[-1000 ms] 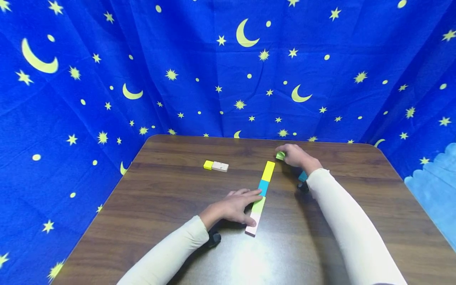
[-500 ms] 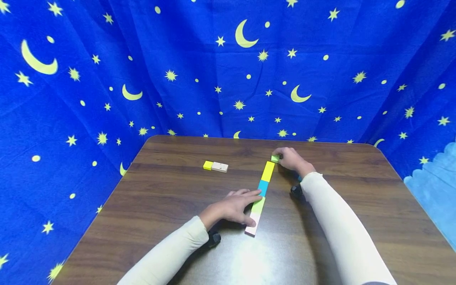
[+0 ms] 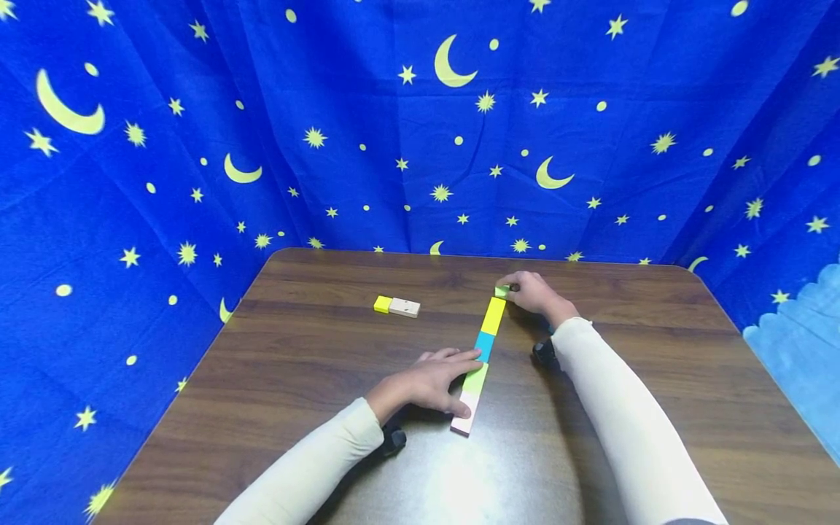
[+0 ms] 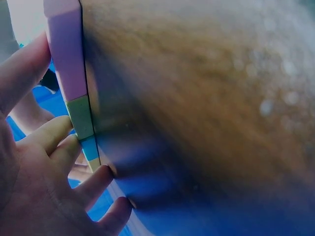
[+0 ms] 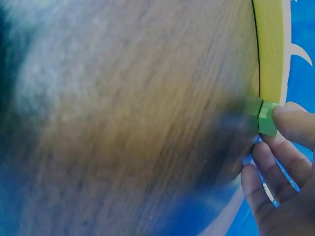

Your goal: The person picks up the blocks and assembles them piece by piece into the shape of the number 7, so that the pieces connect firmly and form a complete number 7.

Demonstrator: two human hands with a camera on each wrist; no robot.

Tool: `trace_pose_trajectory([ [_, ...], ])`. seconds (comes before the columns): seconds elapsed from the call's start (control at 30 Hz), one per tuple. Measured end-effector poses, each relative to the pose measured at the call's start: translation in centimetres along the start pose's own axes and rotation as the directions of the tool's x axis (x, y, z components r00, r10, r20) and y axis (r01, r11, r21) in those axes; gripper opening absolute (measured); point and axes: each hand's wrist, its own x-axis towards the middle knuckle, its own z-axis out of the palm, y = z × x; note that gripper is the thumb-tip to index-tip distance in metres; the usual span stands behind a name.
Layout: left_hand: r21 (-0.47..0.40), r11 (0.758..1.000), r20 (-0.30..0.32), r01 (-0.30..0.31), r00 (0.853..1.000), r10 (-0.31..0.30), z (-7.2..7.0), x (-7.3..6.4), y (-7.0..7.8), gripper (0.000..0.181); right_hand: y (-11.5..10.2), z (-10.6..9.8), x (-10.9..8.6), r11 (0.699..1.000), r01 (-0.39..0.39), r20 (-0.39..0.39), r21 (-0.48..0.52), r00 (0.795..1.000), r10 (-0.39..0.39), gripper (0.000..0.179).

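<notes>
Brown wood stripes are running across the table [image 3: 295, 364], and a white shine [image 3: 462, 485] is glowing on its near part. Closest in, a white sleeve [image 3: 308, 467] is coming in on each side, and something black [image 3: 394, 442] is sitting by each wrist.

The left hand [image 3: 433, 382] is lying with its fingers spread out. Its thumb is resting on the pink block [image 3: 462, 424], which is making the near end of a straight row. Its next two fingers are touching the row where the green block [image 3: 475, 379] is meeting the blue block [image 3: 485, 341]. The other two are reaching down beside the row. How hard they are pushing, I cannot tell. Past the blue block, the yellow block [image 3: 494, 316] is carrying the row on.

Well off to the left, the white block [image 3: 405, 308] and the short yellow block [image 3: 383, 304] are lying end to end, touching.

Farther up, the right hand [image 3: 534, 293] is pinching the little green block [image 3: 502, 291] at its fingertips, with the thumb on one side. That block is sitting just left of the hand, at the yellow block's far end, and is looking like it is touching it.

Behind everything, blue cloth [image 3: 361, 95] is hanging, showing yellow moons and stars.
</notes>
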Motion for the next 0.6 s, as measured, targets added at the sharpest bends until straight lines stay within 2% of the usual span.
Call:
trace_pose_trajectory([
  [0.2, 0.009, 1.0, -0.003, 0.001, 1.0, -0.001, -0.07, -0.03, 0.06, 0.082, -0.11, 0.1, -0.07, 1.0, 0.005, -0.012, 0.008, 1.0, -0.005, 0.029],
  [0.4, 0.019, 1.0, -0.006, -0.001, 1.0, 0.002, 0.03, 0.01, 0.09, 0.082, -0.35, 0.23, -0.12, 0.999, -0.05, 0.016, 0.018, 0.999, 0.05, 0.029],
  [0.6, 0.019, 1.0, -0.007, 0.002, 1.0, -0.002, -0.01, 0.06, 0.14, 0.082, -0.3, 0.39, -0.09, 0.999, -0.031, 0.003, 0.008, 1.0, 0.031, 0.028],
])
